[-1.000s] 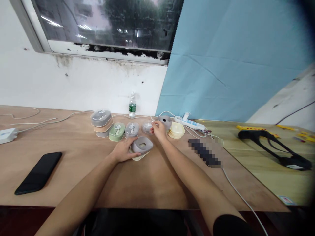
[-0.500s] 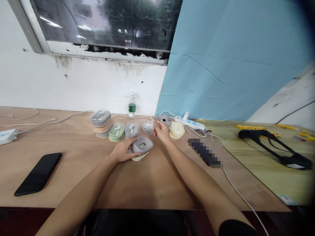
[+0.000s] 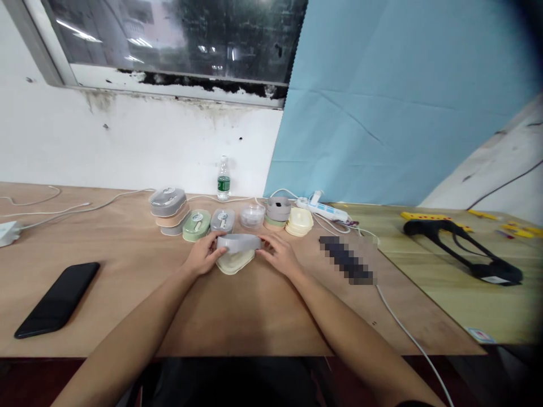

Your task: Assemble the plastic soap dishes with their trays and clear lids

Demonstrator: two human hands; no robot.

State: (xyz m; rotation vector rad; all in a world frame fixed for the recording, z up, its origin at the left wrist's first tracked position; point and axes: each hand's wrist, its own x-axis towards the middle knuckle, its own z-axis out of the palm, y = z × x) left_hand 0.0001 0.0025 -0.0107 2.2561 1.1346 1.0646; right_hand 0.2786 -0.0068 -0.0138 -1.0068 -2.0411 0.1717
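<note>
My left hand and my right hand grip the two ends of a grey lid, holding it flat just above a cream container on the wooden table. Behind it stands a row of small containers: a grey one stacked on others, a green one, a grey one, a clear bowl, a grey pot and a pile of cream lids.
A black phone lies at the left front. A water bottle stands by the wall. A white power strip with cables, a blurred dark object and a black tool lie to the right.
My right hand left the clear bowl and came back to the grey lid. Both hands turned the tilted lid level over the cream container.
</note>
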